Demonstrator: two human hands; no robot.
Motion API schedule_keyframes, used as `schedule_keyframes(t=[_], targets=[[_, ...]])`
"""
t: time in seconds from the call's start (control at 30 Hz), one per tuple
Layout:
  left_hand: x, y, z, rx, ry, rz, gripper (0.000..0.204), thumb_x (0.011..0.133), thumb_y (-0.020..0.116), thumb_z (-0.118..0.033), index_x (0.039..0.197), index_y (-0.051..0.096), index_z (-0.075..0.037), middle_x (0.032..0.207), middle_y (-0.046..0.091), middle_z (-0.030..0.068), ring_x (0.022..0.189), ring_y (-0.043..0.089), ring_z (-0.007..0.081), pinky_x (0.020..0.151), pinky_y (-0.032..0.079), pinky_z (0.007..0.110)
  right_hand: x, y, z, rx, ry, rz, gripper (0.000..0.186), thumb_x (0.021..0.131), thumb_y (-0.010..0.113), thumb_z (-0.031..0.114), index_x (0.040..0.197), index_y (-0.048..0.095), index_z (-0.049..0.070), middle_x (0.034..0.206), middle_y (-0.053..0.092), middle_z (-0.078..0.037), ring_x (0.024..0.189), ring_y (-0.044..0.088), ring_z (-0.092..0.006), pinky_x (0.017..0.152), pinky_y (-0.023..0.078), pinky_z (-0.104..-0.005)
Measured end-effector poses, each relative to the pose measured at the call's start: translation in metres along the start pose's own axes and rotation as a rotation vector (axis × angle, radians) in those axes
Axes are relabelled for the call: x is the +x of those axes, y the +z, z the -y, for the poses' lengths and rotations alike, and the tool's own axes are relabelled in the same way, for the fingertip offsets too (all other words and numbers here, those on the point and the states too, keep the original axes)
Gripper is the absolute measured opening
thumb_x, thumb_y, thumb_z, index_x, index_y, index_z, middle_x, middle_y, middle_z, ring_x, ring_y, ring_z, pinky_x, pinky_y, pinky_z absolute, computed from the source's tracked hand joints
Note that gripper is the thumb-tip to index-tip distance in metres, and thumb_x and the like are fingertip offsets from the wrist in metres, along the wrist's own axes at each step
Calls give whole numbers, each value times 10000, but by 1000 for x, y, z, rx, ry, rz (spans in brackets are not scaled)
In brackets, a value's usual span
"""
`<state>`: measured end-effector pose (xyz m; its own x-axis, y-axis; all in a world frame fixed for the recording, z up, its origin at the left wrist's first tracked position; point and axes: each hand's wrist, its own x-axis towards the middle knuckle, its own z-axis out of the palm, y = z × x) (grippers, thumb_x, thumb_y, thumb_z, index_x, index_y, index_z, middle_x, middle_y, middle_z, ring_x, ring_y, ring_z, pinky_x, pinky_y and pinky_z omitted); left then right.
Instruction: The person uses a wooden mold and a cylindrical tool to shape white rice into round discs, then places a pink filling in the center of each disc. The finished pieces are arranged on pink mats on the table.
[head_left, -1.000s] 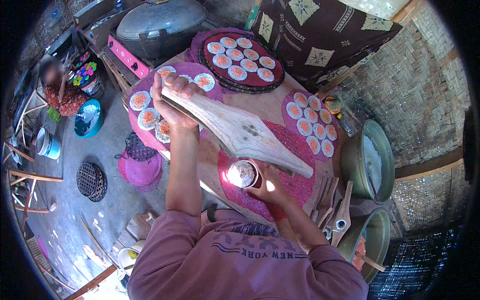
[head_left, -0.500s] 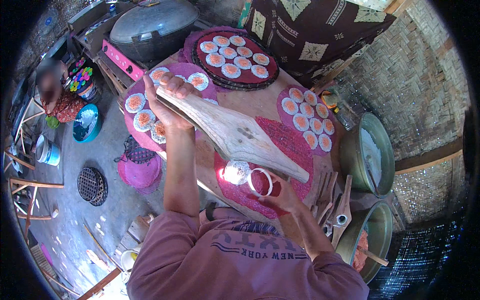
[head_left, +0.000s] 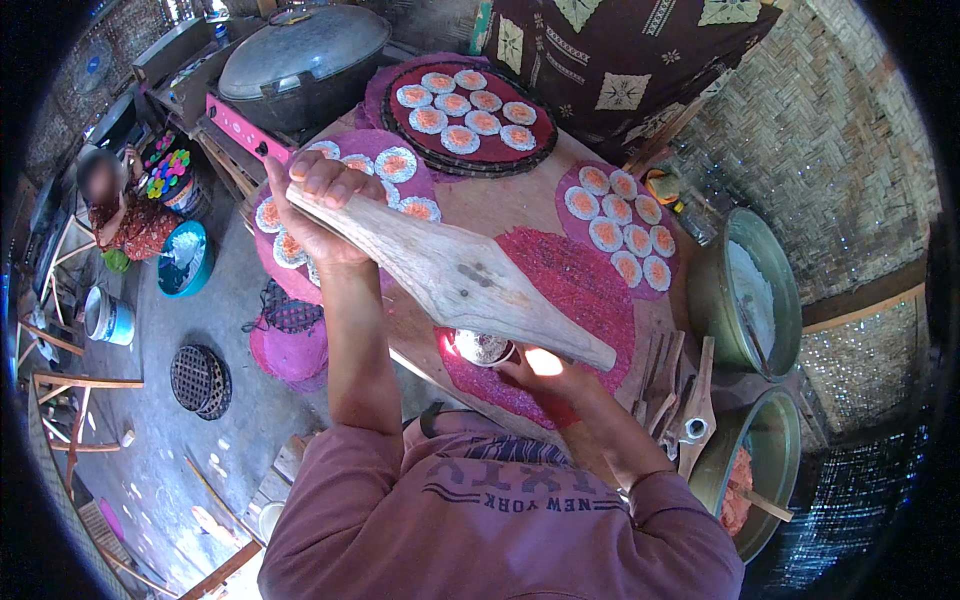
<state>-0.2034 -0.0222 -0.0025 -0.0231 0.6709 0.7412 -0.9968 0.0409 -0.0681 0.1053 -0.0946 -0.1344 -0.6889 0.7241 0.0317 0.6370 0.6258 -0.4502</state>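
My left hand [head_left: 325,205] is closed round one end of a long pale wooden paddle [head_left: 455,275], broad in the middle and tapering to both ends. It is held tilted above a red-pink round mat [head_left: 500,393]. Below the paddle my right hand [head_left: 548,375] grips a white ring [head_left: 506,356], mostly hidden by the fingers and the paddle. The ring sits at the right edge of a small white flaky disc [head_left: 478,346] on the mat; whether it goes fully round the disc I cannot tell.
White discs with orange centres lie on a left pink mat [head_left: 425,180], a right pink mat [head_left: 572,225] and a dark-rimmed round tray [head_left: 400,125]. At right stand a pot of white grains [head_left: 795,300] and a pot of orange mix [head_left: 790,450], beside wooden tools [head_left: 700,400]. Another person sits far left.
My right hand has moved the ring left and down onto the disc beside it. The paddle has shifted slightly left, still in my left hand.
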Motion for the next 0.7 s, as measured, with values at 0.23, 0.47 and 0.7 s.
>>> schedule_keyframes(t=[0.23,0.47,0.7], targets=[[-5,-4,-3,-15,8,-14,536,962,343,-608,881,597,-144,739,599,-13,692,543,174,778,440,441,-3,9,-11,-23,-9,-94,704,741,685,500,1276,538,66,1204,552,-176,1105,481,-421,940,341,-572],[-5,-7,6,-1,3,-139,526,926,416,-646,883,578,-147,721,563,-23,690,531,174,719,460,425,-53,-35,0,309,234,-36,781,732,785,416,1355,481,57,1232,557,-162,1138,511,-312,977,360,-445],[-4,-29,51,-97,-25,-345,537,890,478,-666,875,552,-134,727,531,2,681,507,190,577,455,338,-79,-14,13,197,273,44,782,774,768,395,1392,433,53,1362,479,-174,1285,402,-336,1070,315,-400]])
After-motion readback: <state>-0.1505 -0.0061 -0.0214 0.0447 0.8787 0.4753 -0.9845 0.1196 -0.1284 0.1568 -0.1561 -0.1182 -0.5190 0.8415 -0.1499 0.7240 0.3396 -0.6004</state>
